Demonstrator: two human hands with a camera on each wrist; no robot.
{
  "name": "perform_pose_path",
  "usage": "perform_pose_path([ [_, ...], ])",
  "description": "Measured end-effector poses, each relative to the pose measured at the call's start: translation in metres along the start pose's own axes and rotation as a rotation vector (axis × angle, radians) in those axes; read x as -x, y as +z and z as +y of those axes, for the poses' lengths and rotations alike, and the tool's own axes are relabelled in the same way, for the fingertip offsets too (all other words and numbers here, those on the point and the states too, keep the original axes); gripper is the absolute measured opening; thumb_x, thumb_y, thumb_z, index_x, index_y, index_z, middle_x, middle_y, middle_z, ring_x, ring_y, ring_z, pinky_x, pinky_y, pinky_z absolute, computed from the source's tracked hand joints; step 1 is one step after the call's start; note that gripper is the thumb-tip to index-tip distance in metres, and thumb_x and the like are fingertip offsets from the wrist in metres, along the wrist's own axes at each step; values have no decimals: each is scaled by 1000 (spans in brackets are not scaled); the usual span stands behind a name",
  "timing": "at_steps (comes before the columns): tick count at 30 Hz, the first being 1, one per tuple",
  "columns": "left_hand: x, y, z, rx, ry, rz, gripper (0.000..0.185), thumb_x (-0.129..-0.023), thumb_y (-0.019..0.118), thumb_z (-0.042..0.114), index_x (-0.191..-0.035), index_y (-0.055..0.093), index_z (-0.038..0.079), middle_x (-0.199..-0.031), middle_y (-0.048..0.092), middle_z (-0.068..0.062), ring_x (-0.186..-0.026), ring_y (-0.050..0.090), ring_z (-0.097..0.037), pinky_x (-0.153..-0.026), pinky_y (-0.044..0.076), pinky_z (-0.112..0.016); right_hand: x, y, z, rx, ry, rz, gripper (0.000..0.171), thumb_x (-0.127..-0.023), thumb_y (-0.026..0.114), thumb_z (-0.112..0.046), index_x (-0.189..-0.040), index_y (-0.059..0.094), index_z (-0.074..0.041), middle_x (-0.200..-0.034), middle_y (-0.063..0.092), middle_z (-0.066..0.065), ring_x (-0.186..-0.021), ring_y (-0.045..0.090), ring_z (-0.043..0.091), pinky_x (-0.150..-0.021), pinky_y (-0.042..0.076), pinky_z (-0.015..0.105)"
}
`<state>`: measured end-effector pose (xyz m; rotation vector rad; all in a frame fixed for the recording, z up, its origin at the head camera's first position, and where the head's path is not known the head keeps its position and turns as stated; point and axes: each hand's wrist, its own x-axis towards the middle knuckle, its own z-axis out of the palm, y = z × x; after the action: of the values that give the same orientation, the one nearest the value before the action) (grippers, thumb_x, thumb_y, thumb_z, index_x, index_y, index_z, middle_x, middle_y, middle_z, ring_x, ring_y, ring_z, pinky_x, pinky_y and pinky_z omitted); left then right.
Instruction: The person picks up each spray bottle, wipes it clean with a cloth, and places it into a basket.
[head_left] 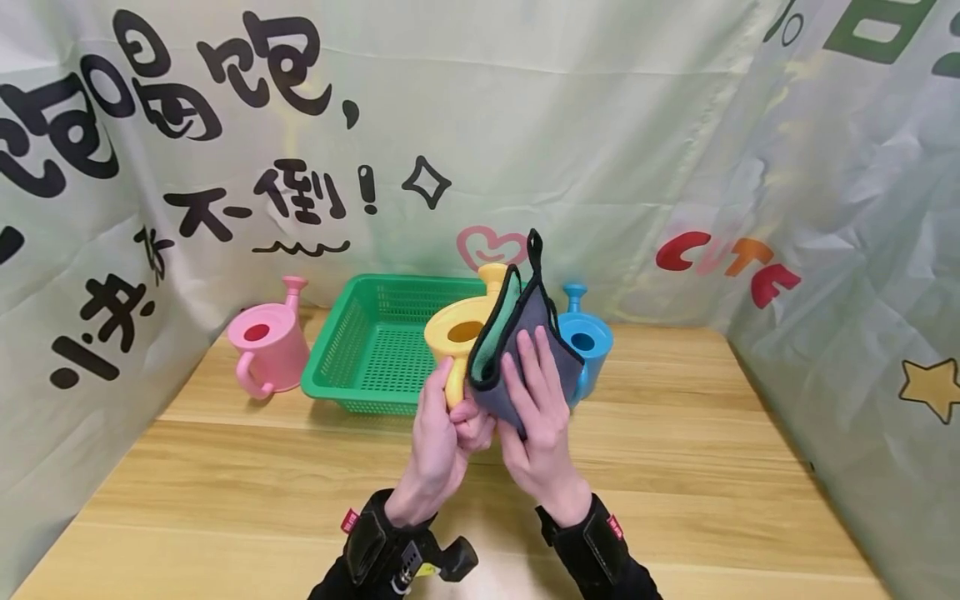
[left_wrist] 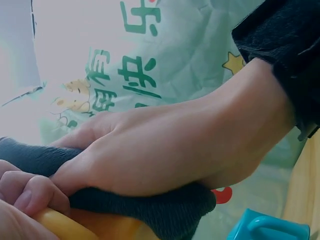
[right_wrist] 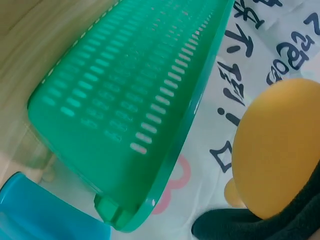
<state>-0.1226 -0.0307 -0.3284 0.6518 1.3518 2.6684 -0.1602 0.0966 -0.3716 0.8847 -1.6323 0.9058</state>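
Observation:
My left hand (head_left: 442, 442) grips the handle of a yellow watering can (head_left: 450, 321), held up in front of the green basket. Its curled fingers (left_wrist: 30, 192) show at the lower left of the left wrist view. Against the can's right side lies a folded cleaning cloth (head_left: 528, 325), grey outside and green inside, with black edging and a loop on top. My right hand (head_left: 540, 417) presses on the cloth with fingers straight. In the right wrist view, the can's round yellow side (right_wrist: 280, 150) stands above the dark cloth (right_wrist: 235, 224); neither hand shows there.
A green perforated basket (head_left: 360, 392) stands on the wooden table (head_left: 675, 467) behind the hands. To its left is a pink watering can (head_left: 273, 350); a blue watering can (head_left: 596, 350) sits right of it, partly hidden by the cloth. A printed curtain (head_left: 600, 150) hangs behind.

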Motion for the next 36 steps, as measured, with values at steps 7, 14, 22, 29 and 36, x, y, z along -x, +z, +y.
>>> perform_pose_path([
  [7, 0, 0, 0, -15, -11, -5, 54, -110, 14, 35, -59, 30, 25, -49, 18, 5, -43, 11, -15, -42, 7, -33, -1, -1, 2, -104, 63, -20, 49, -98, 46, -1, -147, 44, 6, -163, 34, 16, -154, 29, 34, -126, 26, 41],
  [14, 1, 0, 1, -50, -43, -21, 55, -110, 13, 36, -58, 26, 22, -49, 17, 5, -43, 11, -16, -42, 9, -31, -5, -13, 3, -336, 299, -47, 61, -95, 49, 13, -152, 29, 10, -163, 34, 13, -151, 36, 24, -123, 31, 31],
  [22, 1, -2, 0, -28, 1, -34, 55, -110, 13, 33, -59, 28, 23, -48, 17, 3, -43, 9, -18, -41, 6, -35, -1, 0, 1, -68, 20, 13, 46, -103, 48, -11, -146, 45, 6, -162, 35, 18, -152, 31, 37, -126, 26, 43],
  [29, 0, -1, 0, -35, -5, -18, 55, -110, 13, 33, -58, 28, 24, -48, 16, 4, -43, 8, -19, -41, 5, -36, 1, 2, 0, 7, -24, 20, 46, -102, 46, -12, -146, 48, 1, -161, 38, 13, -152, 30, 40, -126, 25, 46],
  [36, 1, 0, 1, -48, -28, -32, 55, -110, 13, 35, -58, 30, 25, -49, 18, 3, -43, 10, -17, -41, 7, -33, -1, -6, 2, -221, 130, -21, 49, -103, 48, -5, -150, 38, 6, -164, 30, 15, -154, 28, 31, -126, 25, 39],
])
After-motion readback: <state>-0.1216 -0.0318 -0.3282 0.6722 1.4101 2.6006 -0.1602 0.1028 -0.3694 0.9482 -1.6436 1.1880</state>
